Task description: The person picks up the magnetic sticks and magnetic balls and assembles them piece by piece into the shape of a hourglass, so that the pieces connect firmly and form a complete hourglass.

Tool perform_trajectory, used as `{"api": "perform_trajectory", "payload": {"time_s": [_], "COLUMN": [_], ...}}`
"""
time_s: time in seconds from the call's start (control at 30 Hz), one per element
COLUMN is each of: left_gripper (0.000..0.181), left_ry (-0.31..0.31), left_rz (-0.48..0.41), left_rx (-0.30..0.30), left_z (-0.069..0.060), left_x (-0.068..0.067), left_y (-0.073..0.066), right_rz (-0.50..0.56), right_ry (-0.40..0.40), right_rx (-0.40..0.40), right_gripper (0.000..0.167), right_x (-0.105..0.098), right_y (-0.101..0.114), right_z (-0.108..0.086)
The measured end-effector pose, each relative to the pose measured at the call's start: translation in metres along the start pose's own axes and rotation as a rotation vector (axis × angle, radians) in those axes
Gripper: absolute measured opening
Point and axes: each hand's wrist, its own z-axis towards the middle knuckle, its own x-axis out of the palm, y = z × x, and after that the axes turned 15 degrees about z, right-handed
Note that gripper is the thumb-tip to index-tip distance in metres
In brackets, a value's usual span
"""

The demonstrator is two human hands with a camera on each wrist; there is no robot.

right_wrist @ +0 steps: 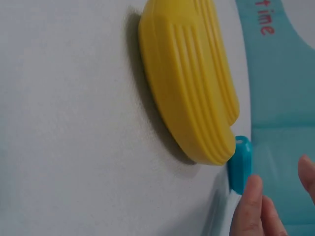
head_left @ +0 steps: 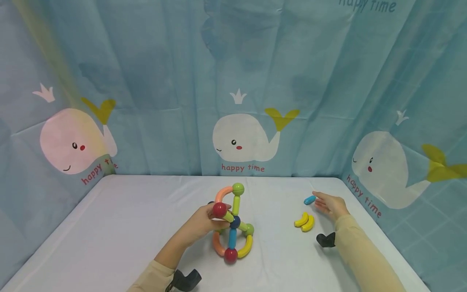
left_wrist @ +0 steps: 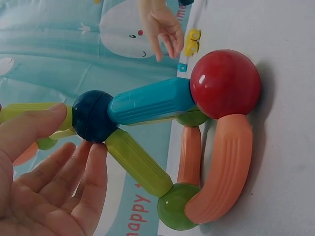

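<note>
My left hand (head_left: 204, 223) pinches a built figure of magnetic sticks and balls by a light green stick (left_wrist: 34, 112) beside its dark blue ball (left_wrist: 93, 116). The figure stands on the table on its red ball (head_left: 230, 255), with a blue stick (left_wrist: 150, 102) rising from that. Curved orange sticks (left_wrist: 226, 169), a curved yellow stick (head_left: 246, 246) and green balls (head_left: 238, 189) make up other parts. Over at the right, my right hand (head_left: 330, 205) reaches beside a loose blue stick (head_left: 309, 200), thumb and fingers apart. Whether a fingertip touches it I cannot tell.
Two loose curved yellow sticks (head_left: 308, 224) lie together in front of the right hand, close up in the right wrist view. A white cloth covers the table (head_left: 109, 231). Blue curtains (head_left: 157, 142) with printed whales stand at the back and both sides.
</note>
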Motion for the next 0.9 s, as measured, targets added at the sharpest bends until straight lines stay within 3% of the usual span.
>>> {"api": "perform_trajectory", "payload": {"time_s": [0.33, 0.63, 0.9], "left_gripper": [0.046, 0.046, 0.044], "left_ry": [0.010, 0.019, 0.010], "left_rz": [-0.008, -0.015, -0.009], "left_rx": [0.004, -0.003, -0.003], "left_z": [0.001, 0.000, 0.000], "left_x": [0.003, 0.003, 0.001], "left_y": [0.001, 0.000, -0.002], "right_rz": [-0.046, -0.103, -0.246], "right_ry": [-0.123, -0.107, -0.174], "right_rx": [0.048, 0.030, -0.006], "right_gripper": [0.073, 0.072, 0.061], "right_x": [-0.004, 0.008, 0.022], "right_y": [-0.007, -0.005, -0.001], "right_z": [0.028, 0.031, 0.031]}}
